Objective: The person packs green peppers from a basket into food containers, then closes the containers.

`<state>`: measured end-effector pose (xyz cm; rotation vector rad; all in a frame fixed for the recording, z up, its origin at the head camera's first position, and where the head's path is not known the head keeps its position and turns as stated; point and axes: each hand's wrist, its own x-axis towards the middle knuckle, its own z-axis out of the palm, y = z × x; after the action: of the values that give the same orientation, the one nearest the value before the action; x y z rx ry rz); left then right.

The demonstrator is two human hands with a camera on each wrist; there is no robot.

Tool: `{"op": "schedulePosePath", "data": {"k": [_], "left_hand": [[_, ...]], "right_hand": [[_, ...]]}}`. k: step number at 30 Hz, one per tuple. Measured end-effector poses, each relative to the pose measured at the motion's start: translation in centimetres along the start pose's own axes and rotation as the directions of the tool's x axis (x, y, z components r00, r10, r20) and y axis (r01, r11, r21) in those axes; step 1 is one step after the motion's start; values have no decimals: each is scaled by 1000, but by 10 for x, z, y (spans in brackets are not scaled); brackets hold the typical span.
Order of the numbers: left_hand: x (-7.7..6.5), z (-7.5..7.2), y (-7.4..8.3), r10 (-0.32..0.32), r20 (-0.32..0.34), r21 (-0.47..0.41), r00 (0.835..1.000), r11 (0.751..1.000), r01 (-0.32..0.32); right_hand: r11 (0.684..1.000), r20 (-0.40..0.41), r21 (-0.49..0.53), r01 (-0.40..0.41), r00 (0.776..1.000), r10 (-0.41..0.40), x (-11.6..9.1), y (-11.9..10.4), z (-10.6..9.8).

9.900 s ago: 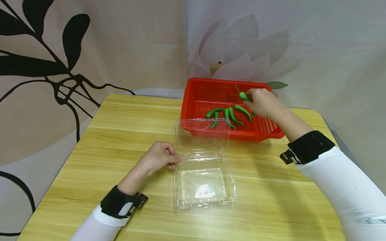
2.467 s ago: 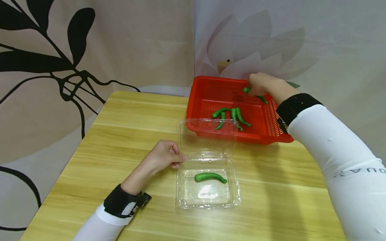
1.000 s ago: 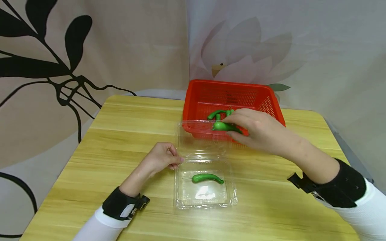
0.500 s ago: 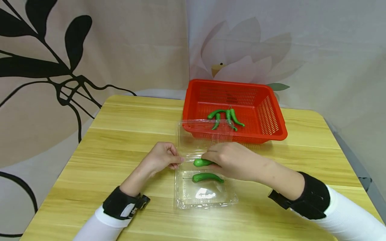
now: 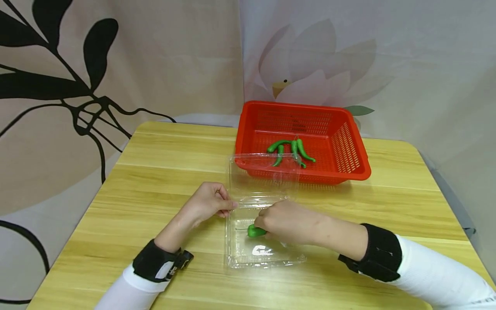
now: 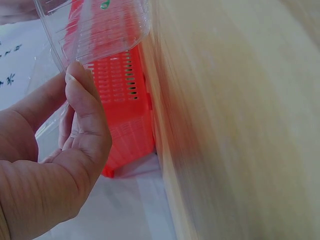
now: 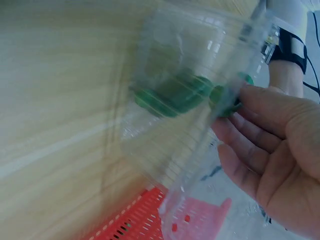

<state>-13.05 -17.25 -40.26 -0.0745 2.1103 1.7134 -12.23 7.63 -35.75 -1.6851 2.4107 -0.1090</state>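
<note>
My left hand (image 5: 211, 202) pinches the left edge of a clear plastic clamshell container (image 5: 232, 254) at its hinge, thumb against fingers. The container lies open on the table, its lid tipped back over the basket's front rim. My right hand (image 5: 286, 221) is over the container's base. In the right wrist view its fingertips hold a green chili pepper (image 7: 225, 102), mostly hidden in the head view. Another green chili pepper (image 7: 172, 100) lies in the container; the right hand covers much of it from above, leaving its stem end (image 5: 255, 231) in sight.
A red plastic basket (image 5: 350, 150) stands at the back of the wooden table (image 5: 166, 155), with several green chili peppers (image 5: 304, 150) inside. The lid overlaps its front left corner in the head view. A patterned cloth hangs behind the table.
My right hand took a chili pepper from the basket and carried it down toward me into the container, beside the first one placed there earlier. My left hand keeps its pinch.
</note>
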Motion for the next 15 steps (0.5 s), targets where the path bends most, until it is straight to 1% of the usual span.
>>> {"op": "schedulePosePath", "data": {"k": [5, 15], "left_hand": [[0, 0, -1, -2, -8, -5, 1000, 1000, 2], [0, 1, -1, -3, -5, -4, 1000, 1000, 3]], "right_hand": [[999, 49, -28, -21, 999, 22, 3, -1, 8], [999, 28, -43, -10, 1000, 12, 5, 1, 17]]}}
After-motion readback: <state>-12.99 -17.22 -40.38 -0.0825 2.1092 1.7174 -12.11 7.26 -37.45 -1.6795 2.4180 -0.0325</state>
